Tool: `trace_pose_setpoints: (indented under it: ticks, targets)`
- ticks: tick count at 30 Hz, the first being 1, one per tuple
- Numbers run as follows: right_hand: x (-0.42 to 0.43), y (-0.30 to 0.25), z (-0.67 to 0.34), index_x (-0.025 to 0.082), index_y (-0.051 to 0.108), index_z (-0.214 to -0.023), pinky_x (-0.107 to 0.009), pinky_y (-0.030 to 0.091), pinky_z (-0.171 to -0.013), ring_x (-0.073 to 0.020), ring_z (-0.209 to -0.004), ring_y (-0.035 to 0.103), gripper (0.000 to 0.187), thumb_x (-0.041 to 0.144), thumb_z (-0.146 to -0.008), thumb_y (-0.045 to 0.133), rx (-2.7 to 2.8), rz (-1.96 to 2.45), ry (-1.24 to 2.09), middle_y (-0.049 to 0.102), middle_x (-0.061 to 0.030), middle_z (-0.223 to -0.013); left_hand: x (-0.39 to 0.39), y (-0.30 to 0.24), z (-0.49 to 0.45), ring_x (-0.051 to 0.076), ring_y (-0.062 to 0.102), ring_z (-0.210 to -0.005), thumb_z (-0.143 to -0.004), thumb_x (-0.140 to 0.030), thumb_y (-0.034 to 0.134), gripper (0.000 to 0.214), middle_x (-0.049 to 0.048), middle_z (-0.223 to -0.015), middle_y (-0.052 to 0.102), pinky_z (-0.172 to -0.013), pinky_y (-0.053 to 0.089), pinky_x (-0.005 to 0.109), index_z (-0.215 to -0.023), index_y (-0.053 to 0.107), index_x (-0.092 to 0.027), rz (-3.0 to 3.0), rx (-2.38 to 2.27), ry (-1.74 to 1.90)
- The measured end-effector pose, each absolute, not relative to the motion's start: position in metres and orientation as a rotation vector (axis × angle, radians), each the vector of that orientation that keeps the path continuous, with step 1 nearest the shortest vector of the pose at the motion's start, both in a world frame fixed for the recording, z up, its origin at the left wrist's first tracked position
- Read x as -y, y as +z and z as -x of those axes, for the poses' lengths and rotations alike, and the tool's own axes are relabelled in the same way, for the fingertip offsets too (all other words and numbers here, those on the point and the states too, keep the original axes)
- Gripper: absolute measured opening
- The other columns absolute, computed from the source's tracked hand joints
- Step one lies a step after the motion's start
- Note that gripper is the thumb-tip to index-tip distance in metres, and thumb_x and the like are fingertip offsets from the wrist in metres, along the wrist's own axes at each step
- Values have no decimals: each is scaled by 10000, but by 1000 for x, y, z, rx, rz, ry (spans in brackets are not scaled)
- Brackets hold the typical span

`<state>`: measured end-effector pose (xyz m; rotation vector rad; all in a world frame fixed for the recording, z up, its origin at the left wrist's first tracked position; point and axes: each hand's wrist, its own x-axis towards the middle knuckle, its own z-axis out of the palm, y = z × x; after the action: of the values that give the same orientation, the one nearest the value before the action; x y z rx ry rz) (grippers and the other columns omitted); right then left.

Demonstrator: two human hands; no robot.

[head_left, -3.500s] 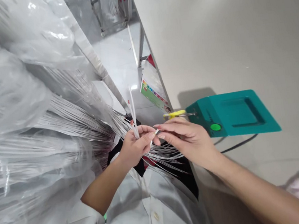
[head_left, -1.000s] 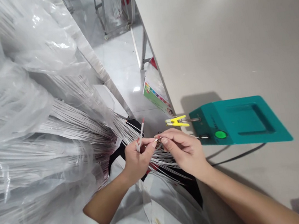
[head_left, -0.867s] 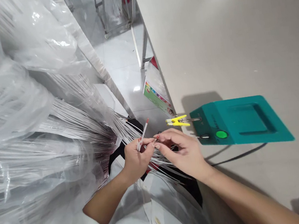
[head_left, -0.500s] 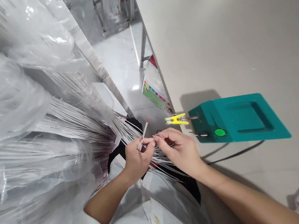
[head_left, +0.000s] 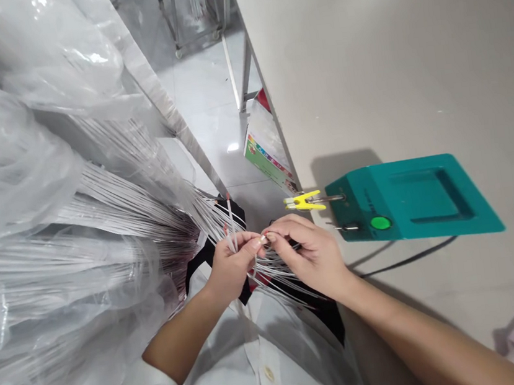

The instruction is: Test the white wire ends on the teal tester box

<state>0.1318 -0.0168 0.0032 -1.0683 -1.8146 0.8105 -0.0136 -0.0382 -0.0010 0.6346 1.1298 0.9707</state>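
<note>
My left hand (head_left: pixel 229 267) is closed around a few thin white wires (head_left: pixel 230 217) with red tips that stick up from its fingers. My right hand (head_left: pixel 309 255) pinches the end of another thin white wire, fingertips meeting those of the left hand. Both hands hover over a fan of loose white wires (head_left: pixel 274 275) spread across my lap. A large bundle of the same wires (head_left: pixel 114 216) runs in from the left inside clear plastic bags. A teal box (head_left: pixel 410 202) with a green button (head_left: pixel 380 223) and a yellow clip (head_left: pixel 305 201) sits on the table just right of my hands.
The pale table (head_left: pixel 385 58) fills the right side, with a black cable (head_left: pixel 406 258) leading from the teal box. Crumpled clear plastic (head_left: pixel 22 152) covers the left. A colourful carton (head_left: pixel 265 160) stands on the floor under the table edge. A metal trolley frame (head_left: pixel 188 13) is at the back.
The wires in my left hand have swung from leaning right to nearly upright. My right hand has shifted slightly left, its fingertips now pinched against the left hand's.
</note>
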Motion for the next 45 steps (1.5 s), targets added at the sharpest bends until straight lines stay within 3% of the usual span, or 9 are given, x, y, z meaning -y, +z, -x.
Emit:
trace_pose_setpoints:
  ticks: [6, 13, 15, 18, 26, 30, 34, 39, 45]
  targets:
    - [17, 5, -132, 186, 583, -733, -245, 476, -586, -122, -623, 563, 124, 187, -831, 506, 1857, 1147, 746, 596, -26, -671, 40, -1, 17, 21, 294, -415, -743, -323, 631, 228, -32, -538, 497, -422, 212, 198, -664, 603, -111, -724, -1162, 975]
    - [15, 8, -140, 201, 612, -1019, -277, 519, -634, -135, -716, 617, 198, 226, -837, 539, 1702, 1113, 985, 642, -62, -889, 39, 5, 22, 69, 425, -506, -749, -328, 616, 216, -14, -554, 533, -516, 327, 216, -677, 633, -125, -923, -1278, 937]
    - [12, 11, -143, 211, 639, -951, -277, 514, -684, -145, -798, 616, 160, 204, -801, 585, 1841, 1023, 982, 638, -63, -927, 37, 5, 25, 85, 465, -543, -757, -328, 603, 227, -6, -571, 551, -560, 362, 225, -652, 627, -129, -1008, -1241, 904]
    - [6, 15, -147, 207, 655, -833, -233, 494, -661, -113, -755, 608, 102, 167, -810, 565, 1991, 932, 1036, 633, -42, -852, 34, 6, 31, 98, 497, -585, -769, -332, 591, 249, 7, -597, 569, -596, 385, 230, -633, 622, -126, -1104, -1176, 816]
    - [7, 13, -141, 186, 655, -754, -219, 465, -563, -99, -648, 581, 46, 218, -772, 628, 1582, 921, 1524, 594, -19, -753, 33, -1, 34, 35, 385, -438, -733, -376, 651, 269, -8, -551, 544, -443, 274, 193, -666, 619, -117, -810, -955, 808]
    - [14, 6, -132, 182, 662, -755, -204, 424, -445, -96, -567, 567, 125, 306, -737, 670, 1097, 966, 1852, 577, -5, -714, 37, -4, 24, 0, 302, -373, -722, -349, 669, 245, -14, -565, 547, -384, 158, 188, -681, 607, -116, -590, -862, 882]
    - [17, 5, -129, 176, 676, -727, -195, 396, -426, -98, -546, 551, 169, 342, -703, 700, 926, 985, 1943, 591, -5, -627, 37, -4, 17, -8, 301, -361, -710, -335, 682, 245, -16, -555, 540, -376, 149, 183, -659, 603, -109, -506, -831, 915]
    - [20, 6, -128, 193, 678, -708, -206, 420, -441, -85, -523, 550, 121, 313, -724, 675, 1078, 1097, 1616, 588, 0, -668, 37, -5, 14, -4, 305, -354, -691, -344, 696, 244, -13, -552, 567, -363, 171, 176, -680, 623, -111, -541, -934, 969]
    - [20, -4, -135, 177, 664, -767, -237, 481, -580, -122, -656, 593, 125, 185, -815, 549, 1750, 1158, 818, 624, -45, -729, 43, -5, 11, 66, 511, -482, -711, -310, 680, 200, 20, -604, 650, -498, 401, 202, -765, 659, -119, -776, -1216, 996]
